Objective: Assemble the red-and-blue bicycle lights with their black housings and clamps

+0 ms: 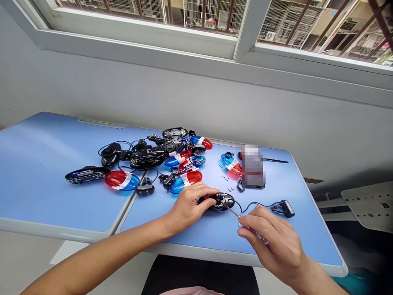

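Observation:
My left hand [188, 205] grips a black oval light housing [228, 200] on the table, with thumb and fingertips pinched at its open inner side. In my right hand [274, 241] is a thin screwdriver [231, 209]; its handle is mostly hidden by my fingers. The shaft points up and left into the housing, close to my left fingertips. I cannot make out whether the tip sits in a screw. A black cable [256, 203] runs from the housing to a small black control [287, 209] on the right.
Left of my hands lie several red-and-blue lights [123, 180], black housings [147, 159] and tangled cables. Loose screws [230, 189] lie beyond the housing, near another red-and-blue light [231, 164] and a blurred phone-shaped object [253, 168]. The blue table [159, 229] stands against a wall.

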A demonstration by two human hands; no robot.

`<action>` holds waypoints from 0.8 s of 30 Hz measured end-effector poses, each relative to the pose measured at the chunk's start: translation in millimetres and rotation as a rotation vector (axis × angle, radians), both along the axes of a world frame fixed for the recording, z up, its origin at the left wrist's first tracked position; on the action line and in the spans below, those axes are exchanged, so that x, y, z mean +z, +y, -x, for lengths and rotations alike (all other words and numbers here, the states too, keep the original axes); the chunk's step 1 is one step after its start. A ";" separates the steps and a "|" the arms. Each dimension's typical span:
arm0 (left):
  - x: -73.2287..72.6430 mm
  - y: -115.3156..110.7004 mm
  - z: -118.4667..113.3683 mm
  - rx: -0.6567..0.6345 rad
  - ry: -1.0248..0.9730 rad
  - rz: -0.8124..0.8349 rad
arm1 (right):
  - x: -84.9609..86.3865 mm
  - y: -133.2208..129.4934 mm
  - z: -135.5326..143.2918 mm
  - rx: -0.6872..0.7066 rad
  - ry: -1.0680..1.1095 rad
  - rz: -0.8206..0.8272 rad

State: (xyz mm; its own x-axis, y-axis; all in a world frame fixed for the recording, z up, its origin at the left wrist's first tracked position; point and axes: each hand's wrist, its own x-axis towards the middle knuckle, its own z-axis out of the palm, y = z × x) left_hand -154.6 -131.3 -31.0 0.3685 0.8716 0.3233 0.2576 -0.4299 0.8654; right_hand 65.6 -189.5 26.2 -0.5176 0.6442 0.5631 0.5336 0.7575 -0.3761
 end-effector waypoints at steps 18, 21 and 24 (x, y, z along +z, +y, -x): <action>2.5 0.0 -0.3 -0.012 -0.004 -0.015 | 5.0 6.4 0.4 -0.008 0.004 0.006; 2.9 0.2 -0.3 -0.017 -0.005 -0.014 | 6.8 7.1 0.4 0.000 -0.012 0.015; 2.8 0.3 -0.6 -0.018 -0.002 -0.014 | 7.4 7.7 -0.4 0.017 -0.030 0.021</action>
